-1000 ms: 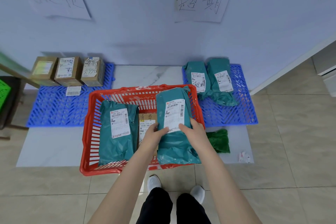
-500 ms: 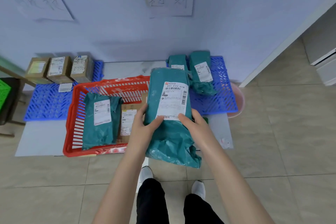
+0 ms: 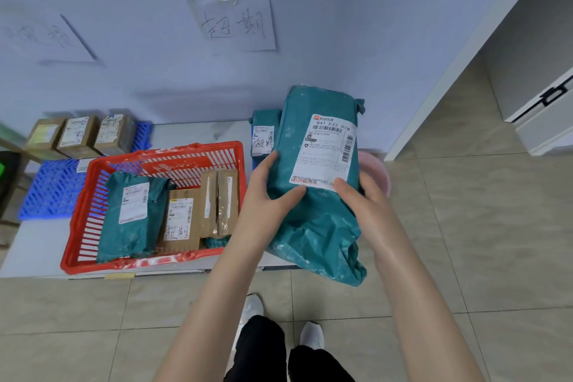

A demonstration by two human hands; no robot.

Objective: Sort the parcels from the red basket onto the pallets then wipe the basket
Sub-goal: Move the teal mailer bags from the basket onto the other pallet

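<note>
A teal mailer bag (image 3: 313, 226) with a white shipping label hangs in the air, lifted to the right of the red basket (image 3: 76, 214). My left hand (image 3: 269, 192) grips its left edge and my right hand (image 3: 362, 198) grips its right edge. Inside the basket lie another teal bag (image 3: 131, 217) and two brown cardboard boxes (image 3: 183, 220). The left blue pallet (image 3: 52, 192) carries three cardboard boxes (image 3: 82, 136) at its back. The right pallet is almost hidden behind the held bag; a teal parcel (image 3: 263, 133) on it shows.
Two handwritten paper signs (image 3: 237, 23) are taped to the wall above the pallets. A pink bucket (image 3: 373, 174) stands behind my right hand. A white cabinet (image 3: 542, 108) is at the far right. My shoes (image 3: 311, 335) are on the tiled floor below.
Both hands have lifted the teal bag out of the basket and carried it up and to the right. The view has swung right, and two boxes in the basket are uncovered.
</note>
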